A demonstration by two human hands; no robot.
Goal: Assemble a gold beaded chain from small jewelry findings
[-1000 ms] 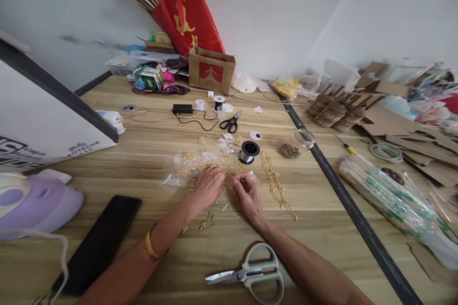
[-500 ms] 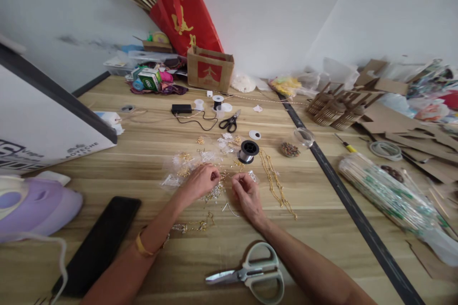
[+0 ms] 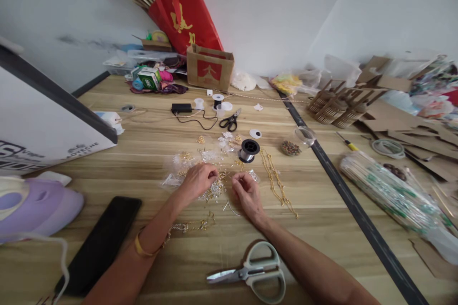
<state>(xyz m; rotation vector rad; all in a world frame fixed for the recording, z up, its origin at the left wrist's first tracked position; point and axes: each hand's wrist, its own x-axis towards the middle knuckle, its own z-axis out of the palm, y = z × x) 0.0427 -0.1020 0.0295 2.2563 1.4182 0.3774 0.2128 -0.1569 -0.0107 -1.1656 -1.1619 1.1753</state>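
Note:
Over a small pile of gold and silver beads (image 3: 215,189), my left hand (image 3: 201,178) has its fingers pinched together. To its right, my right hand (image 3: 246,190) is also closed, thumb against forefinger. Whatever either hand holds is too small to make out. Behind my right hand stands a black spool of wire (image 3: 248,150). Small plastic bags of findings (image 3: 177,169) lie left of and behind my left hand. A gold chain (image 3: 274,176) lies right of my right hand, and another beaded chain (image 3: 193,226) lies nearer me. A short thin wire (image 3: 232,208) rests between the hands.
Large scissors (image 3: 255,271) lie at the front, with a black phone (image 3: 102,243) to the left. Black scissors (image 3: 229,121), a dish of beads (image 3: 290,148) and a paper bag (image 3: 210,69) are farther back. Wrapped sticks (image 3: 386,195) lie on the right.
My left hand has shifted very slightly, with its fingertips a little higher and more of the bead pile showing. My right hand has hardly moved.

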